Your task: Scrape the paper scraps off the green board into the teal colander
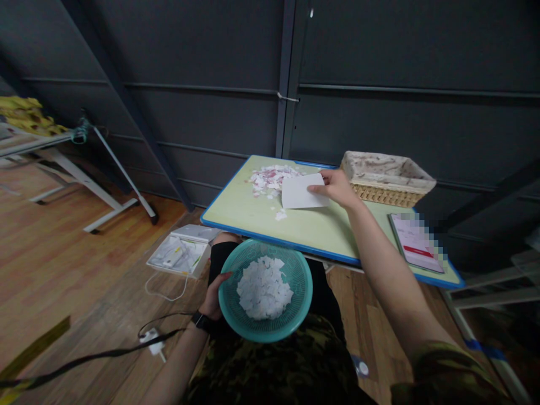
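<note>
My left hand (214, 295) grips the left rim of a teal plastic colander (306, 304), which rests on my lap below the table edge. Torn white paper scraps (265, 289) fill its bottom. Over the table, my right hand (336, 188) pinches a white card (300, 192) between thumb and fingers. The card is tilted, with its left side against a spread pile of white and pinkish paper scraps (270, 177). A few loose bits (280, 214) lie just in front of the card. Part of the pile is hidden behind it.
On the pale green table (240, 211) with a blue edge stand a cloth-lined wicker basket (388, 194) and a tablet (415, 242) at the right. An open white box (179, 256), a plug adapter (152, 340) and cables lie on the floor at left. Dark panels rise behind the table.
</note>
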Tool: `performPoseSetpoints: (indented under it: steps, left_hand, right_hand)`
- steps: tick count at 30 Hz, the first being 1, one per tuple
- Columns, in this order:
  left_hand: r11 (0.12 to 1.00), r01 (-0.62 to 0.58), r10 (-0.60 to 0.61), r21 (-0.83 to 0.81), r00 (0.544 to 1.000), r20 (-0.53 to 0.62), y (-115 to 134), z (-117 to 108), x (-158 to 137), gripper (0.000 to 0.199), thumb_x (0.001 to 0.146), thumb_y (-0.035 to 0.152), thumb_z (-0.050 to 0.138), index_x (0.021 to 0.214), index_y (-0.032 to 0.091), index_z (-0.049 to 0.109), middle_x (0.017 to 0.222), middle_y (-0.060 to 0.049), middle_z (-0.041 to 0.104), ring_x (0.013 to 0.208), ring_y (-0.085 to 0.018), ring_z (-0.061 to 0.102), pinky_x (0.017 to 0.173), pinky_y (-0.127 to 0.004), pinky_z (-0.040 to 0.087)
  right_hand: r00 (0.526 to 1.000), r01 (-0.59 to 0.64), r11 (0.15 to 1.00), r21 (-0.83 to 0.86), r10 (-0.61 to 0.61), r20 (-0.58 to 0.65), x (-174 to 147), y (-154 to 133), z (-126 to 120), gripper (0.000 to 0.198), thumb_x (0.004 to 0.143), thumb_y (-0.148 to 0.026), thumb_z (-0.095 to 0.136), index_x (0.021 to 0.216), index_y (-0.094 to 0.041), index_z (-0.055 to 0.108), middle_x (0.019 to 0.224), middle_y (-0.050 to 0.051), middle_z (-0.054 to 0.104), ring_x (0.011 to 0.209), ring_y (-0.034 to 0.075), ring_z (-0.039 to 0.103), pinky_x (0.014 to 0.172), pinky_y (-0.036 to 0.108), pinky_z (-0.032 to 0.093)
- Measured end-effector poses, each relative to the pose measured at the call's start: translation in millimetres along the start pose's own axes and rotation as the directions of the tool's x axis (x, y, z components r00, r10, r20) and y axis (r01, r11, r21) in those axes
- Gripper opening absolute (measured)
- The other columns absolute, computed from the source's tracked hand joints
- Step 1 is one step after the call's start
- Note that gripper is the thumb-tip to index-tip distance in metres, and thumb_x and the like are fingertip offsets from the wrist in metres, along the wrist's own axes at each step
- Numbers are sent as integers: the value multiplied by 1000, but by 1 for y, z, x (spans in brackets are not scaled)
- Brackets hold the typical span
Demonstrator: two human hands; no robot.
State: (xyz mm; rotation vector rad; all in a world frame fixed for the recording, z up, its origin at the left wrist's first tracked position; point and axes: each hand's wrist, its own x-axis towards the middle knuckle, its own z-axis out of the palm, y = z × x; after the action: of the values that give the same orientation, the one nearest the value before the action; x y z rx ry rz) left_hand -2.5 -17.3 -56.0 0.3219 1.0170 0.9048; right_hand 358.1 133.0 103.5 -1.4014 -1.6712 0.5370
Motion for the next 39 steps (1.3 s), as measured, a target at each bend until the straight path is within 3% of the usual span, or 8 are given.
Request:
performPoseSetpoints:
  steps: [3,8,11,15,20,27,39]
  left_hand:
    - [1000,-9,9,0,1000,2,0,0,0,9,68,28,72,69,19,73,72,-7,79,82,-32,74,76,-42,56]
    - [1000,-6,7,26,1000,-28,1,1,-1,12,66,28,74,66,16,72,66,-4,78,57,-23,69,68,-38,56]
    - [1000,15,-15,18,1000,-25,1,2,-2,14,64,30,75,67,16,72,67,-4,78,59,-24,70,67,-38,56]
    - [1000,1,0,19,1000,-31,1,3,-2,14,63,29,75,66,16,72,61,-4,76,63,-26,71,67,-38,56]
    - [1000,-6,6,10,1000,-29,1,2,-1,11,66,28,73,70,18,73,69,-5,79,72,-28,73,70,-39,56]
    - [1000,10,-10,-3,1000,-6,0,-1,2,12,66,29,73,69,18,72,68,-6,78,77,-31,73,72,-41,56]
    - [1000,-4,4,-6,1000,7,-1,-3,4,15,65,29,75,66,15,73,57,-3,74,49,-20,64,59,-34,52]
  right_hand:
    - [999,-8,998,61,10,-36,1,1,0,33,56,-42,73,72,-14,66,70,4,63,67,19,54,58,30,40]
    - [1000,-13,998,55,13,-3,0,0,1,32,54,-40,76,69,-14,65,68,4,62,67,19,54,57,29,39]
    - [1000,-17,994,106,17,2,0,-1,1,32,54,-40,77,69,-15,65,66,3,62,64,18,55,55,29,40]
    - [990,30,992,120,-13,-141,4,5,1,32,56,-40,76,75,-16,67,73,4,68,68,20,59,60,31,45]
    - [964,57,997,-57,-70,-258,6,12,19,32,71,-42,67,89,-16,68,82,8,70,73,23,62,68,36,48]
    - [971,72,940,-332,-142,-192,-3,-3,40,24,76,-39,60,82,-17,69,68,4,63,63,20,54,65,33,40]
    - [974,76,967,-242,-124,-192,-3,-5,23,22,65,-39,63,70,-17,64,63,1,59,60,17,48,62,31,35]
